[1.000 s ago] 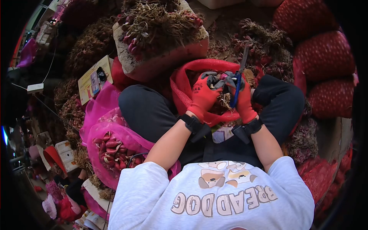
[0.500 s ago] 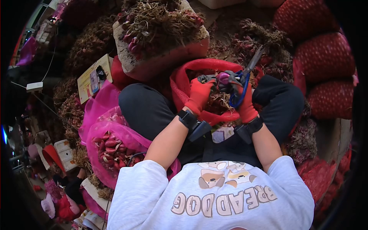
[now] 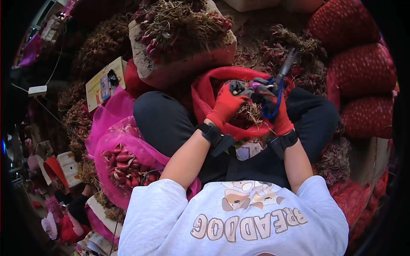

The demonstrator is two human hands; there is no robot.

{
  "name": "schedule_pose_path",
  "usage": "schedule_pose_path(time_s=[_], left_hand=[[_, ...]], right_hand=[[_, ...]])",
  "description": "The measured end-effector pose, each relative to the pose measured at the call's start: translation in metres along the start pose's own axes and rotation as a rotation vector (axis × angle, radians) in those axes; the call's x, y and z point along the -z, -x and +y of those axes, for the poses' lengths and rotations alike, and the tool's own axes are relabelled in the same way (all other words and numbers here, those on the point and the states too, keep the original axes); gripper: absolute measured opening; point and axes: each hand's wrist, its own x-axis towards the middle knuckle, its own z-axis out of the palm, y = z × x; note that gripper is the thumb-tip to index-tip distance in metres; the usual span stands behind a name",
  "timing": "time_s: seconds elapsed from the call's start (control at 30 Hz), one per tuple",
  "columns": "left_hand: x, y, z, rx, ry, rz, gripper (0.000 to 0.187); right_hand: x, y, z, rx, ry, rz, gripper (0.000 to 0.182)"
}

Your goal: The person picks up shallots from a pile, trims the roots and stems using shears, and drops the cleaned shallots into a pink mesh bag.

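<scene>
My left hand [image 3: 226, 101], in a red glove with dark fingers, is curled closed, its fingertips against a purple shallot [image 3: 255, 85]. A small brownish bit shows inside those curled fingers, too small to name. My right hand [image 3: 276, 112], gloved alike, grips scissors [image 3: 287, 67] by their blue handles, blades pointing up and away. Its fingers also touch the shallot from the other side. Both hands are above an open red mesh bag [image 3: 204, 102] that stands between my legs, with dry roots and stalks [image 3: 252, 113] in it.
A pink mesh bag of shallots [image 3: 121, 164] lies at left. Ahead, a foam box [image 3: 188, 64] carries bundled shallots [image 3: 179, 27]. Full red sacks [image 3: 363, 64] are stacked at right. A yellow card [image 3: 95, 91] holds a phone. More shallots with dry stalks [image 3: 294, 47] lie behind the scissors.
My left fingers have come over to the shallot, which they were apart from before. My right hand has shifted slightly right and down, and the scissors have turned a little more upright.
</scene>
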Motion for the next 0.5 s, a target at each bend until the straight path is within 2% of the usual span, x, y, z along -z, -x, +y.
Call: schedule_pose_path(time_s=[0.07,0.17,0.27,0.37,0.47,0.5], left_hand=[[0.0,0.0,0.008,-0.167,-0.383,0.034,0.016],[0.004,0.0,0.001,0.145,0.016,-0.084,0.018],[-0.002,0.003,0.015,0.269,0.534,-0.211,0.016],[-0.003,0.006,0.01,-0.532,-0.618,-0.154,0.021],[0.008,0.006,0.005,-0.611,-0.773,-0.106,0.021],[0.008,0.004,0.004,-0.23,-0.355,-0.06,0.018]], right_hand=[[-0.01,0.002,-0.005,0.005,0.117,0.004,0.03],[-0.01,0.008,-0.018,0.006,-0.03,-0.087,0.029],[0.002,0.007,0.0,0.003,-0.359,-0.061,0.027],[0.017,-0.001,0.01,0.039,-0.631,-0.04,0.024],[0.027,-0.007,-0.011,0.135,-0.701,0.11,0.021],[0.028,-0.005,-0.013,0.142,-0.625,0.124,0.021]])
